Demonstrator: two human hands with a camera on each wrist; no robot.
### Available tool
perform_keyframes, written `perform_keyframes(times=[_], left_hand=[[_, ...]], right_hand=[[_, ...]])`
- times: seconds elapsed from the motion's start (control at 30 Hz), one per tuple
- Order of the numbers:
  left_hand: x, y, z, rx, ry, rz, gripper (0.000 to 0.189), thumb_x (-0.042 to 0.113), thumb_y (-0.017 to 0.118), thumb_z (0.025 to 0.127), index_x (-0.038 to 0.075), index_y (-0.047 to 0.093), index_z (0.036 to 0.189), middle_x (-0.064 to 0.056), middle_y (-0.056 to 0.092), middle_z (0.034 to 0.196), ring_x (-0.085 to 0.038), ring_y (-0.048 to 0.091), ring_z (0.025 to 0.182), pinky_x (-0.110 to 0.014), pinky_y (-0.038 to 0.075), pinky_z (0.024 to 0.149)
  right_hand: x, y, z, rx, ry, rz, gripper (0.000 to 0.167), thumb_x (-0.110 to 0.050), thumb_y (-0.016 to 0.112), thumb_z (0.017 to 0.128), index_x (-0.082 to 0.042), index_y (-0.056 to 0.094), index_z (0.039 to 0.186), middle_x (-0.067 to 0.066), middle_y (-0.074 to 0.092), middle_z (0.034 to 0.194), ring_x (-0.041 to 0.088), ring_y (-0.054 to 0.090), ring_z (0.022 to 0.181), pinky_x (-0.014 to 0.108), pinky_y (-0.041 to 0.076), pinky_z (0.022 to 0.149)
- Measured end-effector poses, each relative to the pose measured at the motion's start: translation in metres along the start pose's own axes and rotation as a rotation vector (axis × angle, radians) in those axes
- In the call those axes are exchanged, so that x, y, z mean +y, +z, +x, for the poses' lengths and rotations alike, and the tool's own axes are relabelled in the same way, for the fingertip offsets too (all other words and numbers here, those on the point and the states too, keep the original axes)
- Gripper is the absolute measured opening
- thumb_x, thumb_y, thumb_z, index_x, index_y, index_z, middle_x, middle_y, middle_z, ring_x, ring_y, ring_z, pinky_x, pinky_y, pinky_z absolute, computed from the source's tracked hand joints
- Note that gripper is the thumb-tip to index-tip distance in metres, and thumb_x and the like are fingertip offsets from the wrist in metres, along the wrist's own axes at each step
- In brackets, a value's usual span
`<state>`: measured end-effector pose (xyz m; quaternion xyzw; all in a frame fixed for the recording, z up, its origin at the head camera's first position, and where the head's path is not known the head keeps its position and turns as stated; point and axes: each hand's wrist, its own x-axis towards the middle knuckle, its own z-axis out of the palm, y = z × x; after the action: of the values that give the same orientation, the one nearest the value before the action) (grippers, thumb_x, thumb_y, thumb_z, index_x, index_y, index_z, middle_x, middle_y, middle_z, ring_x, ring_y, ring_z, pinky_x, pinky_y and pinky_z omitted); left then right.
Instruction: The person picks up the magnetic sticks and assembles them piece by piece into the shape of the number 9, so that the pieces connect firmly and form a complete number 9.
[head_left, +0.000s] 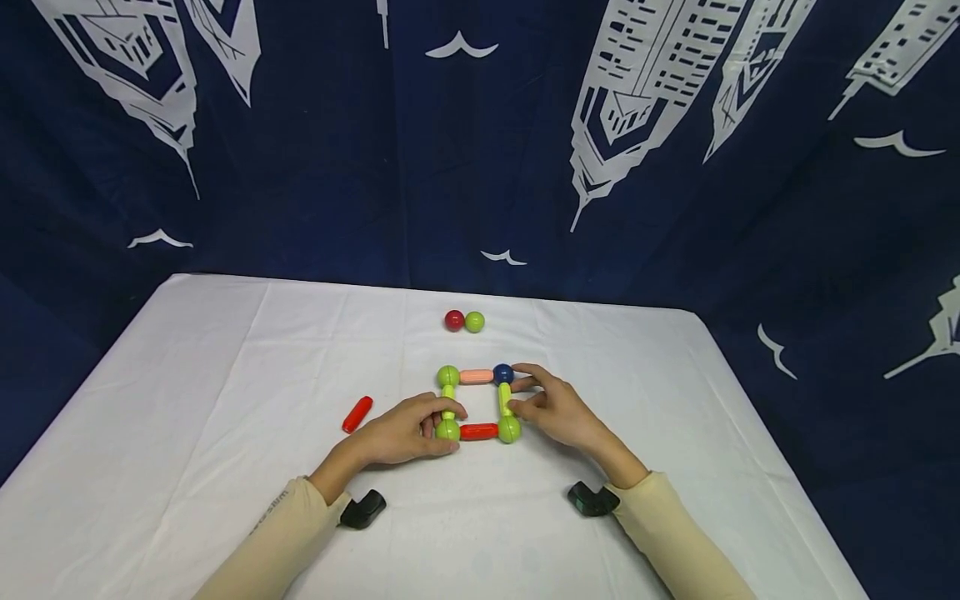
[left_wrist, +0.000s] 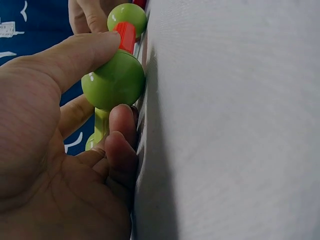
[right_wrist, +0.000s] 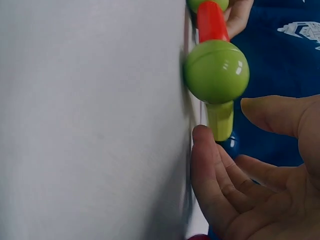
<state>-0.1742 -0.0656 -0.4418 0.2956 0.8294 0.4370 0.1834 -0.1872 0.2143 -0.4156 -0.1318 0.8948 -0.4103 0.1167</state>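
A square of toy balls and rods lies on the table. Its corners are a far-left green ball [head_left: 447, 376], a blue ball [head_left: 503, 373], a near-right green ball [right_wrist: 217, 72] and a near-left green ball [left_wrist: 114, 81]. A pink rod [head_left: 476, 377], a red rod [head_left: 478, 432] and two yellow-green rods [head_left: 505, 402] join them. My left hand [head_left: 411, 428] holds the near-left green ball, thumb at the red rod's end and fingers around the ball's other side. Beside the right-hand rod, my right hand [head_left: 558, 408] has its fingers spread, fingertips close to the blue ball and rod.
A loose red rod [head_left: 357, 414] lies left of the square, near my left forearm. Farther back, a red ball [head_left: 454, 321] and a loose green ball [head_left: 475, 322] sit side by side. A white cloth covers the table [head_left: 187, 400]; a dark blue printed curtain [head_left: 337, 167] hangs behind.
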Motion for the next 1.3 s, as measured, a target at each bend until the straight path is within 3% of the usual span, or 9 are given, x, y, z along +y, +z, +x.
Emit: perform_keyframes(times=[0.3,0.57,0.77,1.07,1.3], left_hand=[[0.001,-0.001,-0.001,0.006,-0.01,-0.017,0.043,0.027,0.076,0.089,0.015,0.062,0.128,-0.002,0.053,0.096,-0.015,0.052,0.083,-0.023,0.045,0.07],[0.0,0.0,0.001,0.006,-0.012,-0.025,0.04,0.022,0.073,0.092,0.015,0.061,0.13,0.0,0.053,0.098,-0.013,0.053,0.083,-0.022,0.046,0.072],[-0.001,-0.002,0.0,0.01,-0.006,-0.015,0.04,0.022,0.072,0.093,0.016,0.06,0.131,-0.001,0.052,0.099,-0.014,0.052,0.086,-0.023,0.046,0.075],[0.0,0.0,0.0,0.026,-0.041,-0.026,0.045,0.026,0.071,0.094,0.019,0.056,0.136,-0.001,0.052,0.1,-0.013,0.054,0.085,-0.023,0.046,0.074],[0.0,-0.004,-0.001,0.031,-0.019,-0.078,0.046,0.017,0.071,0.093,0.014,0.054,0.136,-0.004,0.052,0.102,-0.014,0.054,0.083,-0.021,0.046,0.075]], right_hand=[[-0.002,-0.024,-0.008,0.084,-0.049,-0.098,0.041,-0.017,0.068,0.095,-0.005,0.06,0.133,0.014,0.065,0.128,0.026,0.07,0.101,0.033,0.057,0.076],[0.015,-0.044,-0.026,0.15,-0.052,-0.165,0.029,-0.015,0.07,0.093,-0.009,0.069,0.122,0.01,0.067,0.124,0.028,0.067,0.1,0.036,0.055,0.077],[0.028,-0.049,-0.033,0.068,-0.019,-0.161,0.026,-0.01,0.067,0.094,-0.012,0.07,0.12,0.011,0.065,0.125,0.029,0.064,0.103,0.037,0.053,0.081],[0.037,-0.056,-0.037,-0.035,-0.039,-0.201,0.029,-0.009,0.069,0.091,-0.013,0.07,0.12,0.008,0.066,0.121,0.02,0.059,0.094,0.031,0.049,0.082],[0.04,-0.055,-0.033,-0.076,-0.022,-0.199,0.036,-0.006,0.073,0.088,-0.01,0.067,0.124,0.009,0.066,0.113,0.015,0.059,0.08,0.025,0.049,0.074]])
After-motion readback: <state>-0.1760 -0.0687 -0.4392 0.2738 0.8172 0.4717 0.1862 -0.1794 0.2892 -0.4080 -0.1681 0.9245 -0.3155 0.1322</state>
